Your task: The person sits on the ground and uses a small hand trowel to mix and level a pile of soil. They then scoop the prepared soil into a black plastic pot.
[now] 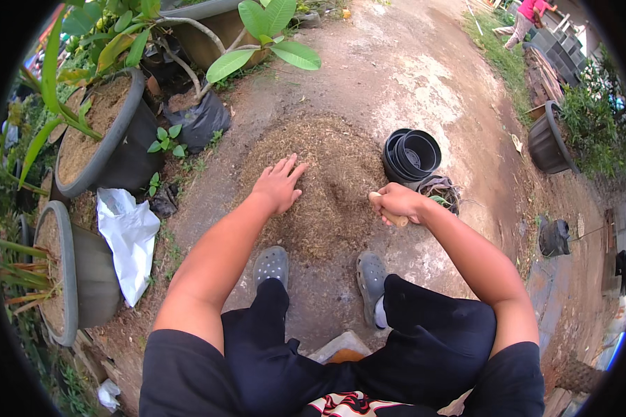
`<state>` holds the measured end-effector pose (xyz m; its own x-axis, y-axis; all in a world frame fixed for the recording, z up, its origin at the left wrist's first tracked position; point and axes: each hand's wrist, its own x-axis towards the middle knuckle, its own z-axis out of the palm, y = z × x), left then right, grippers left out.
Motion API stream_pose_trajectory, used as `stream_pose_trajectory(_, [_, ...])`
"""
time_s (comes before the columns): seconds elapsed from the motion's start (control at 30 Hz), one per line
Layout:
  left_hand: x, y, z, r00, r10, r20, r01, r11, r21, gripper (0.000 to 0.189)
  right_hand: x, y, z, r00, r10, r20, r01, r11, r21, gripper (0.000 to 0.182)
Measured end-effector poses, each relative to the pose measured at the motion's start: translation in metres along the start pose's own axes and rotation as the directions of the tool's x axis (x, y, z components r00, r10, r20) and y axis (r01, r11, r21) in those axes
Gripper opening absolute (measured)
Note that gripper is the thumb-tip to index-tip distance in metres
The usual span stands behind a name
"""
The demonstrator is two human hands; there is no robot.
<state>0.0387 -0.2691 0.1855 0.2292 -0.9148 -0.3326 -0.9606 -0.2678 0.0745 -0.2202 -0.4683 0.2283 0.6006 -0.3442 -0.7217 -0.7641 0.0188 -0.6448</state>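
Note:
A low heap of loose brown planting mix (318,140) lies on the ground before me. My left hand (281,182) is over the heap's left part with its fingers spread and holds nothing; whether it touches the mix I cannot tell. At the heap's right edge my right hand (396,202) is closed around a wooden handle (395,217); the tool's working end cannot be made out. Just beyond that hand stand nested black plastic pots (417,151), and beside them a small dark bag with a green plant (442,193).
Large potted plants, one in a dark plastic pot (130,140), line the left side, with a white plastic sack (128,234) between them and me. Another potted shrub (553,138) and a black bag (553,237) are at right. A person (527,21) is far off, top right.

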Motion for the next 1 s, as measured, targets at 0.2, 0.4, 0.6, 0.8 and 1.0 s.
stream_pose_trajectory(0.2, [-0.040, -0.004, -0.011, 0.965, -0.045, 0.259, 0.033, 0.998, 0.050, 0.076, -0.036, -0.060, 0.009, 0.941, -0.274, -0.198, 0.105, 0.794, -0.599, 0.025])
stream_pose_trajectory(0.4, [-0.095, 0.013, 0.002, 0.965, 0.117, 0.234, -0.109, 0.993, -0.046, 0.073, -0.049, -0.075, -0.016, 0.780, -0.603, -0.166, 0.120, 0.404, -0.907, 0.039])
stream_pose_trajectory(0.6, [-0.161, -0.036, 0.048, 0.954, -0.040, 0.296, 0.066, 0.995, -0.080, 0.075, -0.033, -0.067, 0.012, 0.757, -0.620, -0.207, 0.138, 0.462, -0.876, 0.033])
stream_pose_trajectory(0.8, [-0.173, -0.051, 0.053, 0.926, -0.133, 0.353, 0.177, 0.980, -0.094, 0.077, -0.018, 0.005, 0.057, 0.906, -0.233, 0.353, 0.335, 0.905, -0.262, 0.024])
stream_pose_trajectory(1.0, [-0.153, -0.024, 0.054, 0.930, -0.060, 0.363, 0.081, 0.996, -0.043, 0.069, 0.026, 0.081, 0.092, 0.801, -0.009, 0.599, 0.287, 0.884, -0.370, 0.028])
